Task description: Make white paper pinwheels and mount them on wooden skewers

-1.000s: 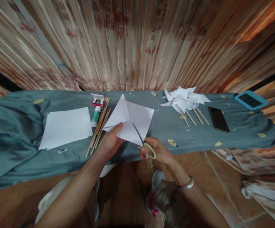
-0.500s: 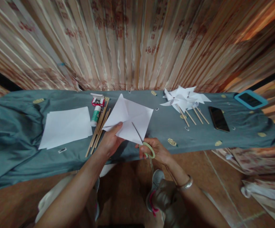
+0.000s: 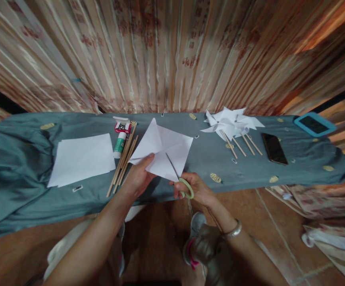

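A square white sheet of paper is pinched at its lower left by my left hand, the thumb lying on top. Cuts run inward from its corners, and the left part stands slightly raised. My right hand grips a pair of scissors with pale green handles. One dark blade lies over the paper, pointing from the lower corner toward the middle; the other blade is hidden beneath. Just left of the paper are several wooden sticks, partly covered by my left hand and the sheet.
A stack of white paper lies left on the cloth-covered table. Near the sticks are a glue stick and a small red box of metal pieces. Rightward lie paper pinwheels, a phone and a blue-framed device.
Almost nothing differs. Both hands, the paper and the scissors hold nearly the same place, with only a very slight shift.
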### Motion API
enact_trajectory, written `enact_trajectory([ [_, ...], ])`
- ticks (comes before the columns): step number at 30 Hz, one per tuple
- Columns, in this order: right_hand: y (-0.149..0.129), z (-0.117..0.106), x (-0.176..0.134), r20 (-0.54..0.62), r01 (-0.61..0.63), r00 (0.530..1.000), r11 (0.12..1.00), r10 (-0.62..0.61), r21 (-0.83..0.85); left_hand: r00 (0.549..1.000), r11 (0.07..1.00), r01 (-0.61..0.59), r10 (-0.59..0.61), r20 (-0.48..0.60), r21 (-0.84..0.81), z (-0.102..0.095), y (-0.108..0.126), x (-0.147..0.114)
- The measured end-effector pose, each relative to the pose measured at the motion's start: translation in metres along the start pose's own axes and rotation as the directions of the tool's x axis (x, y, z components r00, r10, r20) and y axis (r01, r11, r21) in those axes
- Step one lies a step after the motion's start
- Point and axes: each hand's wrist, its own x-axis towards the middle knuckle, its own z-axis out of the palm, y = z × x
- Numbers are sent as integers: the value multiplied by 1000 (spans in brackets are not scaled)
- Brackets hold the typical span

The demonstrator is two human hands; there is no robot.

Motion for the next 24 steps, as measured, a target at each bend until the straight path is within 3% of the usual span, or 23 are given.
enact_trajectory([
  [8, 2, -1, 1, -1, -6, 1000, 1000, 6, -22, 999, 999, 33, -33, 3, 3, 1, 2, -1],
  [13, 1, -7, -5, 144, -21, 989, 998, 29, -61, 1000, 999, 22, -22, -11, -32, -2, 3, 4],
  [17, -3, -31, -19, 242, -73, 966, 992, 96, -105, 999, 993, -40, 42, 13, -111, -12, 11, 11],
  [21, -8, -60, -36, 156, -39, 986, 990, 60, -138, 997, 986, -74, 69, -35, -151, -19, 22, 13],
  [24, -9, -69, -38, -75, 70, 994, 989, -80, -129, 995, 990, -81, 75, -58, -114, -20, 22, 10],
])
